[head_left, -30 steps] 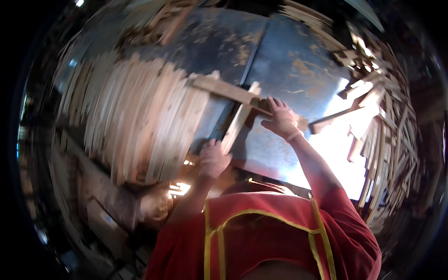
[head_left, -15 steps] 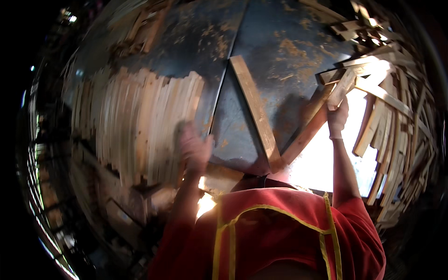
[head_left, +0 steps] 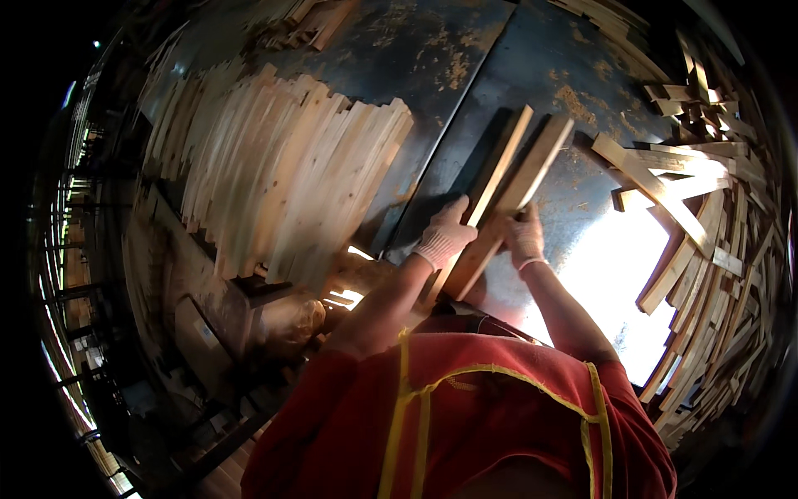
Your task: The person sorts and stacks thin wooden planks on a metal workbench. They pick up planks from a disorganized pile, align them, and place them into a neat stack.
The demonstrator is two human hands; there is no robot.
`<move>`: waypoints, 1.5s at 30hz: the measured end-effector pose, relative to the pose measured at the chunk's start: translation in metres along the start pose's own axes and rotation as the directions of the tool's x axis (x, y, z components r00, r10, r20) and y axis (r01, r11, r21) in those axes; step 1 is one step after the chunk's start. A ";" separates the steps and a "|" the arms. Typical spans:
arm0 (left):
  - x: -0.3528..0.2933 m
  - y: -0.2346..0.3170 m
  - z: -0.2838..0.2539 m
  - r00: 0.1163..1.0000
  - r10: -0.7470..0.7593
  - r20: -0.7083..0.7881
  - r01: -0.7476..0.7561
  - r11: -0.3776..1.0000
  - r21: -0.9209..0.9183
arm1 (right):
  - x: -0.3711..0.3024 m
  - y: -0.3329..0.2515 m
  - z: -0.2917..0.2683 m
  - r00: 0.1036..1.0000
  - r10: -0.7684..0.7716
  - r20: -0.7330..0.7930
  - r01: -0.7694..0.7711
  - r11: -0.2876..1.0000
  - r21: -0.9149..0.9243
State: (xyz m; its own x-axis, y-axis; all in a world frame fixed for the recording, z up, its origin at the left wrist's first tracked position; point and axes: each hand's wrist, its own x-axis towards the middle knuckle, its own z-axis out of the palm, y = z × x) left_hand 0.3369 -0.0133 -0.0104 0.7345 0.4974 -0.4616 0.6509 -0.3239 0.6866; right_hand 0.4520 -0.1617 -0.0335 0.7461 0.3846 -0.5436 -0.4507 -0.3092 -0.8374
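My left hand (head_left: 447, 230), in a pale knit glove, closes on a narrow wooden strip (head_left: 504, 158) that slants up and away over the dark metal table (head_left: 465, 133). My right hand (head_left: 524, 236), also gloved, grips a second wooden strip (head_left: 540, 162) from its right side. The two strips run nearly parallel, with a thin dark gap between their far parts. Their near ends reach close to my waist. The fingers of my right hand are partly hidden by the strip.
A wide row of pale strips (head_left: 283, 166) lies side by side on the left. To the right is a jumbled heap of strips (head_left: 715, 283), with a loose strip (head_left: 644, 187) across it. More pieces (head_left: 312, 25) lie at the far left. A seam crosses the table.
My left hand has come away from the row to a strip. My right hand has moved in from the right-hand heap. The two strips, earlier spread in a V, are now nearly parallel.
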 end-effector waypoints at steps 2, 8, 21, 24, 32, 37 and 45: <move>-0.018 -0.008 -0.014 0.997 -0.035 0.063 0.023 0.985 0.169 | -0.004 0.023 0.037 0.993 -0.040 0.115 0.052 0.993 -0.105; -0.048 -0.076 -0.042 0.958 0.149 -0.245 -0.020 0.886 0.463 | -0.033 0.022 0.082 0.912 -0.095 0.398 0.203 0.949 -0.240; -0.070 -0.085 -0.076 0.778 0.381 -0.500 0.135 0.676 0.724 | 0.046 -0.096 -0.238 0.778 -0.558 -0.289 -0.064 0.386 -0.920; -0.050 -0.028 -0.040 0.850 0.469 -0.241 -0.128 0.627 0.769 | 0.060 -0.094 -0.316 0.770 -0.517 -0.374 -0.285 0.245 -0.927; 0.048 0.114 0.091 0.782 0.603 0.159 -0.526 0.503 0.686 | 0.067 -0.096 -0.392 0.821 -0.465 -0.331 0.074 0.662 -0.746; 0.164 0.257 0.178 0.682 0.702 0.207 -0.660 0.468 0.588 | 0.100 -0.093 -0.447 0.740 -0.465 -0.486 0.144 0.815 -0.562; 0.149 0.318 0.253 0.887 0.239 0.395 -0.409 0.805 0.431 | 0.137 -0.011 -0.349 0.907 -0.011 -0.421 0.336 0.622 0.707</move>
State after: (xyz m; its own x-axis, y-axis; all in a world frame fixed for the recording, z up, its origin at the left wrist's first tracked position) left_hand 0.7025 -0.2459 -0.0032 0.8832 0.0461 -0.4667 0.3062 -0.8106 0.4992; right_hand 0.7307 -0.4092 -0.0789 0.8880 -0.0143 -0.4596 -0.3762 0.5521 -0.7441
